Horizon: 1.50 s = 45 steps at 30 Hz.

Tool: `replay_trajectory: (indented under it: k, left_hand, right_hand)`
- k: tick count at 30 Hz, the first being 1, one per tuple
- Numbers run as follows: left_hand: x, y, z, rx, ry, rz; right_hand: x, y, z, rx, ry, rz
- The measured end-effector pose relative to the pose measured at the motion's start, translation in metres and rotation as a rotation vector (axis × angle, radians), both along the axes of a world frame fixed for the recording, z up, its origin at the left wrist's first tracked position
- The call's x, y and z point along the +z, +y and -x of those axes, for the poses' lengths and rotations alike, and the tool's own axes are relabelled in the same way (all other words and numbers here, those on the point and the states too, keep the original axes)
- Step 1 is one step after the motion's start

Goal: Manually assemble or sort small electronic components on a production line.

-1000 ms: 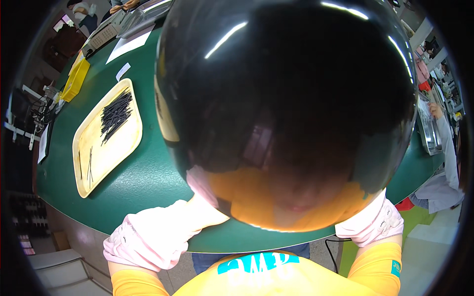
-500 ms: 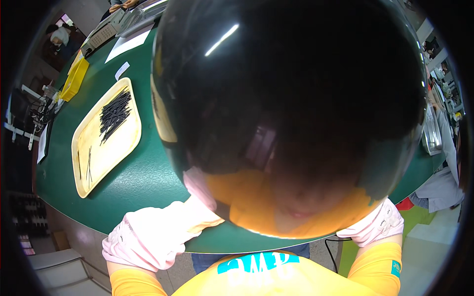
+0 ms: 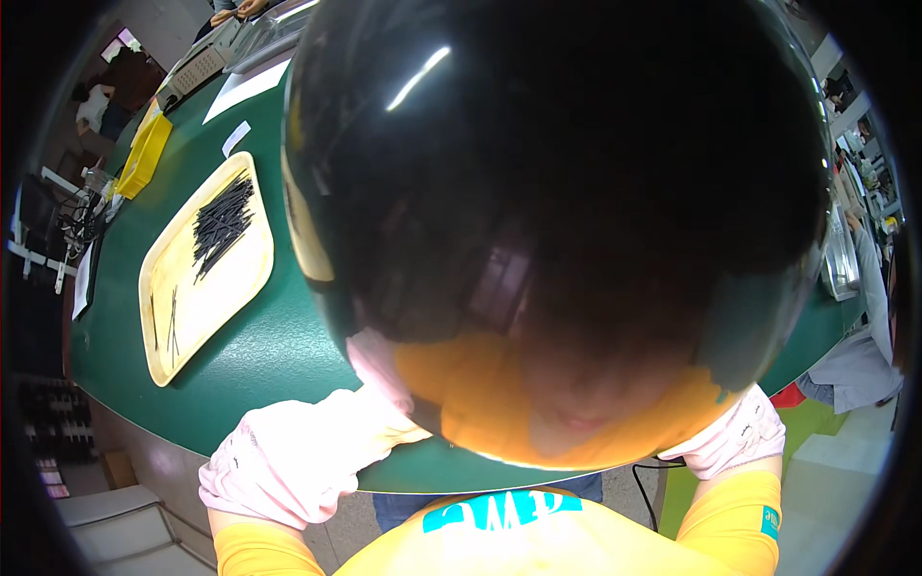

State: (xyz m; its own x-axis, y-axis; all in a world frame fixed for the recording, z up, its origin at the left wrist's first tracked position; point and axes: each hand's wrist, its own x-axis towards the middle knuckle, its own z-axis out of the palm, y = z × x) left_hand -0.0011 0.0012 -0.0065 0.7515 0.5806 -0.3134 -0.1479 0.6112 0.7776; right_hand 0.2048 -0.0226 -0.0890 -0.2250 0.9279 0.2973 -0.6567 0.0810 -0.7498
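A large, glossy black rounded thing [image 3: 576, 192] fills the middle of the view and hides most of the space in front of me. My left hand [image 3: 396, 422], in a pale covering with a pink oversleeve [image 3: 279, 466], reaches in from the lower left at the green table's near edge. Its fingers disappear behind the black thing. On the right, only a pink oversleeve [image 3: 735, 444] shows; my right hand lies behind the black thing. What either hand holds is hidden. To the left, a cream tray [image 3: 206, 317] bears a pile of thin black sticks [image 3: 223, 226] and several loose ones.
The green table [image 3: 288, 360] curves around me. Beyond the tray are a small white slip [image 3: 236, 139], a white sheet [image 3: 245, 91] and a yellow bin [image 3: 146, 156]. Clear plastic containers [image 3: 840, 254] stand at the far right. Another person's hands [image 3: 240, 10] show at the top left.
The black rounded thing sits slightly further left in the view. A person in the far left background has moved a little. My sleeves look almost unchanged.
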Motion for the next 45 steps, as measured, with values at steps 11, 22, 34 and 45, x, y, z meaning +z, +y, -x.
replay_trajectory:
  k: [11,22,34,45]
  left_hand:
    - [-0.003,0.001,0.001,-0.014,0.000,0.034]
    - [0.002,0.001,0.001,0.052,-0.013,0.063]
    - [0.003,0.001,0.001,0.045,-0.003,0.042]
    - [0.003,0.000,0.002,0.046,0.006,0.034]
  right_hand:
    - [0.043,0.011,0.003,0.190,-0.623,0.232]
    - [0.029,0.013,-0.002,0.179,-0.184,0.277]
    - [0.027,0.007,0.003,0.203,0.081,0.325]
    - [0.061,0.010,0.018,-0.087,-1.033,-0.062]
